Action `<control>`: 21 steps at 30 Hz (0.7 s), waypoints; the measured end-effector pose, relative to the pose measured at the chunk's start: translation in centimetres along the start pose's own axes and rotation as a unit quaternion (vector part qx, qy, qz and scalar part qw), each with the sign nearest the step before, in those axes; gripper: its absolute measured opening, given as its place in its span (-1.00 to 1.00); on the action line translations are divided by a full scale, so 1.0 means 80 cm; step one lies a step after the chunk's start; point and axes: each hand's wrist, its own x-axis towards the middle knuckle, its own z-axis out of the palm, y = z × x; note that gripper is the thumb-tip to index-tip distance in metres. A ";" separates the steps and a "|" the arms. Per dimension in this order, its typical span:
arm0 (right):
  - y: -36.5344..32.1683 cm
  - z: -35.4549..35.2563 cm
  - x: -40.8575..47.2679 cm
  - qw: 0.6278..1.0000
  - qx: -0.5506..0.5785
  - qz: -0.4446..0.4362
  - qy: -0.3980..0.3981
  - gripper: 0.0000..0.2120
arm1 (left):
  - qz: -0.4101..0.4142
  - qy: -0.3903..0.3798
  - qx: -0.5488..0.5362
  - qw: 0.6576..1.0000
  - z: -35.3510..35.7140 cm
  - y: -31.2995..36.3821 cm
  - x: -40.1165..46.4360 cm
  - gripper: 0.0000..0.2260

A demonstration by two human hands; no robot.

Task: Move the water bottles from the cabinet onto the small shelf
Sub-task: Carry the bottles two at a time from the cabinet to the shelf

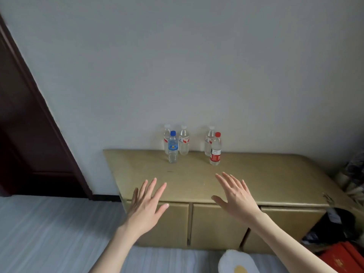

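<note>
Several water bottles stand upright at the back of a low tan cabinet, close to the wall. A blue-capped bottle stands in front on the left, with two white-capped bottles behind it. On the right a red-capped bottle with a red label stands before another white-capped bottle. My left hand and my right hand hover over the cabinet's front edge, fingers spread and straight, holding nothing. Both are well short of the bottles. No small shelf is in view.
A dark wooden door stands at the left. Light grey striped floor lies in front of the cabinet. Dark bags and a red box crowd the right end. A white slipper shows at the bottom.
</note>
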 end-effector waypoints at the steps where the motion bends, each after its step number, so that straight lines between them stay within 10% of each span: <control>1: 0.002 0.002 0.026 1.000 -0.004 0.001 -0.003 -0.34 | 0.002 0.000 -0.003 1.000 -0.001 -0.011 0.024 -0.44; 10: 0.041 0.043 0.185 0.999 -0.008 0.037 -0.031 -0.37 | 0.045 -0.011 -0.050 0.998 0.028 -0.047 0.199 -0.22; 21: 0.138 0.067 0.404 0.997 0.057 0.046 -0.013 -0.49 | 0.055 0.009 -0.064 0.996 0.057 -0.063 0.437 -0.52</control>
